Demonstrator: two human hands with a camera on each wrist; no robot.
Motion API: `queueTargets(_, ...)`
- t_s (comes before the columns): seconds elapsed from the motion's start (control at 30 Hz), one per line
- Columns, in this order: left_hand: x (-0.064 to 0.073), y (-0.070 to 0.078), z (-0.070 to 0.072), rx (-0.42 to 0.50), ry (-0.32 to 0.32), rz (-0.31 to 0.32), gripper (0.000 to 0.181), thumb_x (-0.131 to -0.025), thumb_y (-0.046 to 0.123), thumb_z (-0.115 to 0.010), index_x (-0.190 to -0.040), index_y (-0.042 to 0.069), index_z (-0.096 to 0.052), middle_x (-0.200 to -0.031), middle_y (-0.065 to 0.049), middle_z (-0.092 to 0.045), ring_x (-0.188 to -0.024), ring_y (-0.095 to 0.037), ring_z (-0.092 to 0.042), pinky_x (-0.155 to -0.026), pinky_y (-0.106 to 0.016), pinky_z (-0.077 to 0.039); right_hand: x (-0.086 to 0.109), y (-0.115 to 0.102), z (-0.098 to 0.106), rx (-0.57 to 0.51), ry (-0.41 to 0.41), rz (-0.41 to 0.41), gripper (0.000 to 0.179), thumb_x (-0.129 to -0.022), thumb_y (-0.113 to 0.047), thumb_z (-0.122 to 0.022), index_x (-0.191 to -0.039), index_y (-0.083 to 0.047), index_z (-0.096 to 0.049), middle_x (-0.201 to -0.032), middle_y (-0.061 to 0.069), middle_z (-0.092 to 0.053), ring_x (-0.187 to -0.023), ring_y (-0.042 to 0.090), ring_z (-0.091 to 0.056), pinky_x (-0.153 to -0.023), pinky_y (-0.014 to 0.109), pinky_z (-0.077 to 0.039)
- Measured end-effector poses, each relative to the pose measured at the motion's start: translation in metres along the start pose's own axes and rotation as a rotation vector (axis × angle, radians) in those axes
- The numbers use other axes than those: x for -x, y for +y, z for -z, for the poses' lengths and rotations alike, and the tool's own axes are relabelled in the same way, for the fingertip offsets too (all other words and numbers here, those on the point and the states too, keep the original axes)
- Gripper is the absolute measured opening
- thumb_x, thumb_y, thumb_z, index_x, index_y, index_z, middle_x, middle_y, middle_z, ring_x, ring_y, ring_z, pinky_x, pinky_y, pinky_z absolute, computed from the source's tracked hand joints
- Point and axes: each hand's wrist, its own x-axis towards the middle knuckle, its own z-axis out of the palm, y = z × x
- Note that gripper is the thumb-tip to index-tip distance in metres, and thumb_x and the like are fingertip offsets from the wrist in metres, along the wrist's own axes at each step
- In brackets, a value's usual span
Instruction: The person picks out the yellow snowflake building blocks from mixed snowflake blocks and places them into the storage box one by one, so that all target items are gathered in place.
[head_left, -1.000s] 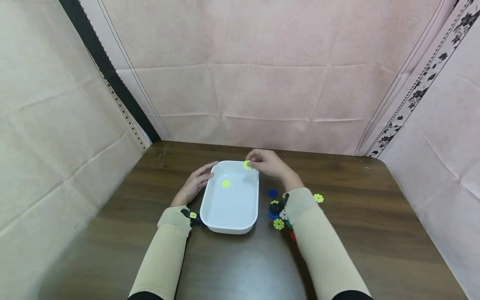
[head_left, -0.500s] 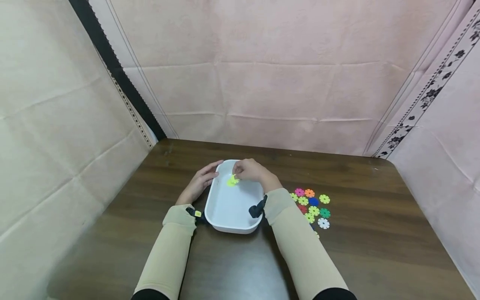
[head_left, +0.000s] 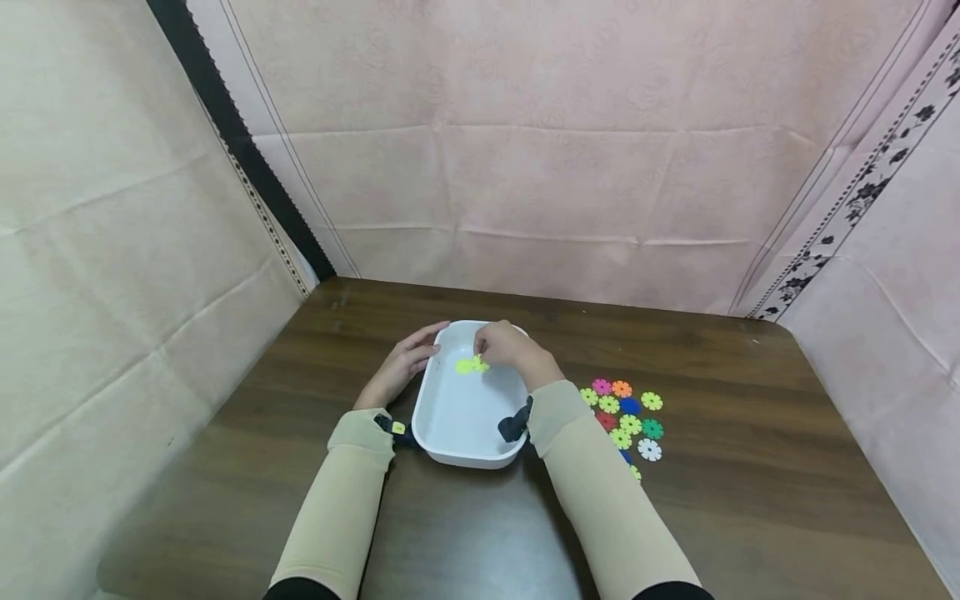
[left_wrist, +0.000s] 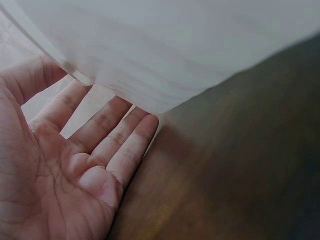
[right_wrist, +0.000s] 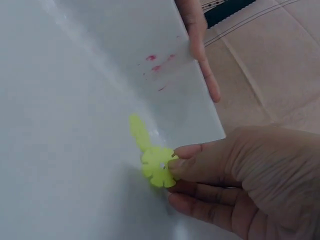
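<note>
A white tray (head_left: 468,425) stands on the table. My left hand (head_left: 400,367) rests against its left side near the far end; in the left wrist view its fingers lie fairly straight along the tray's outer wall. My right hand (head_left: 513,350) reaches into the tray and pinches a yellow flower-shaped disc (right_wrist: 159,167) between thumb and fingers. This disc stands tilted, low over the tray floor. Beside it another yellow disc (right_wrist: 139,131) lies in the tray, seen nearly edge-on in the right wrist view. Whether the two discs touch I cannot tell.
Right of the tray, several flower-shaped discs (head_left: 630,425) in yellow, blue, red, green, white, pink and orange lie on the brown wooden table (head_left: 750,450). My right sleeve covers some of them. Pale cloth (head_left: 525,183) hangs behind the table and along both sides.
My right hand has moved left and down from the tray's far right rim to its inside, carrying the yellow disc beside the other one. My left hand stays at the tray's side.
</note>
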Motion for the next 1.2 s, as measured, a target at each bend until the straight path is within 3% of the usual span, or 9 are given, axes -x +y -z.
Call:
queueTargets(0.27, -0.001, 0.0, 0.001, 0.011, 0.004, -0.011, 0.05, -0.101, 0.019, -0.058, -0.15, 0.019, -0.049, -0.15, -0.009, -0.047, -0.133, -0.029, -0.05, -0.099, -0.029, -0.05, 0.006, -0.005, 0.005, 0.05, 0.007, -0.042, 0.016, -0.096, -0.007, -0.066, -0.107, -0.01, -0.077, -0.104, 0.003, -0.069, -0.092, 0.021, -0.058, -0.091, 0.036, -0.053)
queueTargets(0.47, 0.0, 0.001, 0.0, 0.017, 0.015, -0.007, 0.049, -0.101, 0.017, -0.058, -0.149, 0.019, -0.05, -0.149, -0.009, -0.048, -0.132, -0.029, -0.051, -0.1, -0.031, -0.05, 0.011, -0.005, 0.005, 0.005, 0.023, -0.046, 0.021, -0.097, -0.011, -0.066, -0.116, -0.011, -0.074, -0.117, 0.005, -0.069, -0.098, 0.022, -0.058, -0.097, 0.041, -0.052)
queueTargets(0.77, 0.001, -0.005, -0.001, 0.006, -0.008, 0.01, 0.048, -0.101, 0.022, -0.06, -0.148, 0.022, -0.051, -0.148, -0.007, -0.05, -0.131, -0.026, -0.052, -0.105, -0.036, -0.047, 0.024, -0.008, 0.013, -0.076, 0.077, 0.057, 0.031, -0.098, -0.026, -0.067, -0.124, -0.01, -0.07, -0.118, 0.004, -0.07, -0.099, 0.017, -0.064, -0.093, 0.035, -0.055)
queueTargets(1.03, 0.002, -0.001, 0.0, 0.005, 0.0, -0.004, 0.046, -0.102, 0.021, -0.059, -0.148, 0.023, -0.052, -0.149, -0.003, -0.049, -0.132, -0.025, -0.052, -0.101, -0.033, -0.05, 0.036, -0.022, 0.033, -0.131, 0.166, 0.212, 0.029, -0.099, -0.026, -0.067, -0.121, -0.007, -0.07, -0.112, 0.003, -0.071, -0.105, 0.018, -0.066, -0.092, 0.036, -0.055)
queueTargets(1.2, 0.001, 0.0, 0.0, 0.007, -0.006, 0.009, 0.047, -0.102, 0.022, -0.059, -0.148, 0.023, -0.052, -0.149, -0.004, -0.049, -0.132, -0.025, -0.052, -0.101, -0.033, -0.05, 0.05, -0.017, 0.038, -0.172, 0.237, 0.217, 0.028, -0.098, -0.028, -0.067, -0.12, -0.01, -0.07, -0.11, 0.001, -0.07, -0.106, 0.019, -0.064, -0.095, 0.04, -0.054)
